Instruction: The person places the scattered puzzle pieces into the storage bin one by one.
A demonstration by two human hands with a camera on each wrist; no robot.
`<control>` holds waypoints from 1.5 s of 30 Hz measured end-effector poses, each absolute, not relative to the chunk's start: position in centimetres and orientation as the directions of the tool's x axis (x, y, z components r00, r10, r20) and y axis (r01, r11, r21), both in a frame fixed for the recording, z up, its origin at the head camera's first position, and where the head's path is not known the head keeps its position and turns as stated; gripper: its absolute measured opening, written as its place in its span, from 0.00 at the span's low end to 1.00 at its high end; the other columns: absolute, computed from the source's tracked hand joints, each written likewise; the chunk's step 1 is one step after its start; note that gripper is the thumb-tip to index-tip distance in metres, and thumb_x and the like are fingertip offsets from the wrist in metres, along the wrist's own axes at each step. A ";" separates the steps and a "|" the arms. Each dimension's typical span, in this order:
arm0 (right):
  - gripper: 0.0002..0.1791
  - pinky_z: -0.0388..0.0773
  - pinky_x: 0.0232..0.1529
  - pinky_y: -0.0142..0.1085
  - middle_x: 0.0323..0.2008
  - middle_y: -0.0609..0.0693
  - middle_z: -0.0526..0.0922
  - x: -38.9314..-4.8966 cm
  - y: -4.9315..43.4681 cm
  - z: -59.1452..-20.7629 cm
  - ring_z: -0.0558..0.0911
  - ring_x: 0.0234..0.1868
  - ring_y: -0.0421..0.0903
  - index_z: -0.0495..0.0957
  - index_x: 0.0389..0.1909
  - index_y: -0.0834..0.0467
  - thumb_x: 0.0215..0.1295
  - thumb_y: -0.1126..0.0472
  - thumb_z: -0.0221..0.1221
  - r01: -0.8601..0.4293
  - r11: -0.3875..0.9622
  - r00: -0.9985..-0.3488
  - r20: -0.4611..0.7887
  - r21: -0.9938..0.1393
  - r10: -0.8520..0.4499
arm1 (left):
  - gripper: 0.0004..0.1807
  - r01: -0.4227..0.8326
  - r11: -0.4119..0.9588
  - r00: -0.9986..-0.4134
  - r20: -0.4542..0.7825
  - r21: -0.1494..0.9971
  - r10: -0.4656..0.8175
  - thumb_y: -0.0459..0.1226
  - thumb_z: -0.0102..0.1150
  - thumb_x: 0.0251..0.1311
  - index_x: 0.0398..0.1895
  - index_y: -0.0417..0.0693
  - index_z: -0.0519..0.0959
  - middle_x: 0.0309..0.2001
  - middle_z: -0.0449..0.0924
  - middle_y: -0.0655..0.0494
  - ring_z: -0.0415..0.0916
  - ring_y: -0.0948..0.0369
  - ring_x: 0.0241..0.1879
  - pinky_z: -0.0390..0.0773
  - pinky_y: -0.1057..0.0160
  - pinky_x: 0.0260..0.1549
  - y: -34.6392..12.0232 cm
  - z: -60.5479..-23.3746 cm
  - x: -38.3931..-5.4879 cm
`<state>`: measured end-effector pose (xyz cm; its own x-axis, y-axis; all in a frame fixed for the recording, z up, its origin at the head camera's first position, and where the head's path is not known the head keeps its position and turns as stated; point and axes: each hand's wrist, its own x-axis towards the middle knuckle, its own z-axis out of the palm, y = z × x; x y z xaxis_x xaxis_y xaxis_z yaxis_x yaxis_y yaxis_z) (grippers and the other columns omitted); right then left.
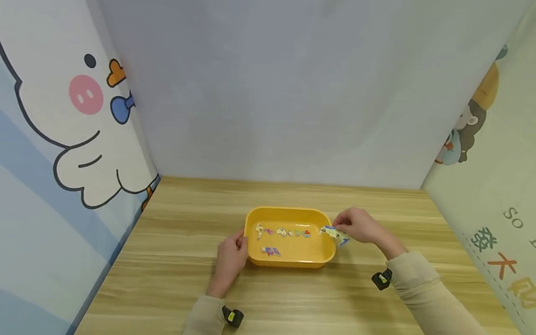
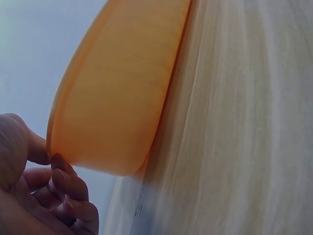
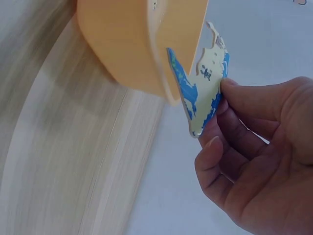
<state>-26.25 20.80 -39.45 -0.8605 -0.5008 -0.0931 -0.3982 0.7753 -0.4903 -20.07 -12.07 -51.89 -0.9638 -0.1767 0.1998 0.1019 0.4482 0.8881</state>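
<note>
A yellow plastic tray sits on the wooden table, with several small printed pieces lying in it. My left hand pinches the tray's left rim; in the left wrist view the thumb and fingertips meet at the orange-looking tray wall. Between thumb and fingers, my right hand holds a flat puzzle piece by its edge, just over the tray's right rim. That piece is cream with blue patches, an irregular outline and a dark printed character. Inside the tray, a purple piece lies apart from a row of smaller ones.
The wood-grain table extends around the tray. A plain pale backdrop rises behind it. Cartoon-printed panels stand at both sides. Small black devices are worn at both wrists.
</note>
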 end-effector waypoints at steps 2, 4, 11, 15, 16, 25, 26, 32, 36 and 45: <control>0.05 0.76 0.33 0.38 0.29 0.46 0.81 -26.5 20.3 -39.4 0.76 0.29 0.42 0.83 0.35 0.62 0.64 0.68 0.58 -0.396 0.775 -0.861 -0.096 -0.492 -0.500 | 0.18 0.103 0.443 -0.964 0.200 0.890 -0.177 0.32 0.53 0.63 0.54 0.30 0.76 0.17 0.68 0.58 0.64 0.65 0.13 0.65 0.68 0.11 -12.0 -51.9 -20.1; 0.05 0.76 0.33 0.37 0.29 0.46 0.81 -26.7 19.7 -39.6 0.76 0.29 0.41 0.83 0.34 0.62 0.64 0.68 0.58 -0.395 0.777 -0.861 -0.099 -0.491 -0.499 | 0.18 0.109 0.445 -0.961 0.208 0.889 -0.182 0.31 0.54 0.63 0.53 0.30 0.77 0.17 0.68 0.58 0.64 0.65 0.13 0.64 0.69 0.11 -12.0 -51.9 -20.1; 0.05 0.76 0.33 0.37 0.29 0.46 0.81 -27.3 17.9 -40.2 0.76 0.29 0.42 0.83 0.32 0.61 0.64 0.69 0.58 -0.416 0.765 -0.846 -0.098 -0.491 -0.523 | 0.18 0.110 0.451 -0.961 0.210 0.886 -0.178 0.31 0.53 0.63 0.54 0.30 0.77 0.16 0.67 0.59 0.63 0.65 0.13 0.63 0.69 0.11 -12.1 -52.0 -20.1; 0.05 0.76 0.33 0.36 0.30 0.47 0.82 -27.3 16.7 -40.3 0.77 0.29 0.41 0.83 0.33 0.61 0.64 0.69 0.58 -0.422 0.762 -0.837 -0.113 -0.492 -0.536 | 0.18 0.113 0.454 -0.959 0.216 0.884 -0.182 0.31 0.54 0.63 0.54 0.30 0.76 0.17 0.68 0.59 0.64 0.65 0.13 0.64 0.69 0.11 -12.2 -52.0 -20.1; 0.05 0.77 0.33 0.36 0.30 0.47 0.82 -27.4 16.4 -40.4 0.77 0.29 0.41 0.83 0.33 0.61 0.64 0.69 0.58 -0.422 0.763 -0.836 -0.116 -0.489 -0.536 | 0.18 0.114 0.452 -0.958 0.218 0.885 -0.184 0.31 0.54 0.63 0.53 0.30 0.77 0.17 0.68 0.58 0.64 0.65 0.13 0.64 0.69 0.11 -12.2 -51.9 -20.1; 0.05 0.77 0.35 0.38 0.30 0.47 0.81 -27.7 14.8 -41.6 0.77 0.29 0.42 0.83 0.33 0.61 0.64 0.69 0.58 -0.414 0.783 -0.838 -0.142 -0.463 -0.527 | 0.17 0.126 0.455 -0.956 0.230 0.882 -0.181 0.31 0.54 0.62 0.52 0.31 0.78 0.16 0.67 0.59 0.63 0.66 0.13 0.64 0.69 0.11 -12.2 -51.9 -20.0; 0.05 0.77 0.35 0.38 0.29 0.47 0.81 -27.7 14.7 -41.7 0.77 0.29 0.42 0.83 0.33 0.61 0.64 0.69 0.58 -0.414 0.785 -0.836 -0.149 -0.461 -0.528 | 0.17 0.128 0.457 -0.956 0.232 0.880 -0.180 0.31 0.54 0.62 0.52 0.31 0.78 0.16 0.67 0.60 0.63 0.66 0.13 0.63 0.69 0.11 -12.1 -51.9 -20.0; 0.06 0.77 0.32 0.37 0.28 0.47 0.80 -27.5 14.1 -42.5 0.76 0.27 0.41 0.83 0.33 0.62 0.64 0.70 0.57 -0.438 0.784 -0.819 -0.164 -0.441 -0.550 | 0.16 0.122 0.468 -0.955 0.233 0.875 -0.186 0.31 0.54 0.62 0.52 0.32 0.78 0.16 0.66 0.60 0.62 0.67 0.13 0.63 0.69 0.11 -12.1 -52.2 -20.2; 0.06 0.77 0.34 0.38 0.28 0.46 0.80 -27.4 13.6 -43.0 0.76 0.27 0.42 0.83 0.33 0.60 0.64 0.69 0.58 -0.395 0.804 -0.833 -0.196 -0.444 -0.517 | 0.16 0.115 0.469 -0.957 0.225 0.875 -0.185 0.31 0.54 0.63 0.53 0.33 0.78 0.17 0.67 0.59 0.63 0.66 0.13 0.64 0.69 0.12 -12.0 -52.3 -20.3; 0.07 0.75 0.31 0.36 0.29 0.48 0.81 -27.1 13.0 -44.1 0.75 0.26 0.41 0.83 0.32 0.61 0.60 0.72 0.57 -0.406 0.793 -0.822 -0.198 -0.453 -0.534 | 0.16 0.108 0.477 -0.955 0.225 0.872 -0.194 0.32 0.55 0.62 0.52 0.33 0.79 0.16 0.67 0.60 0.63 0.66 0.14 0.64 0.69 0.12 -11.9 -52.2 -20.3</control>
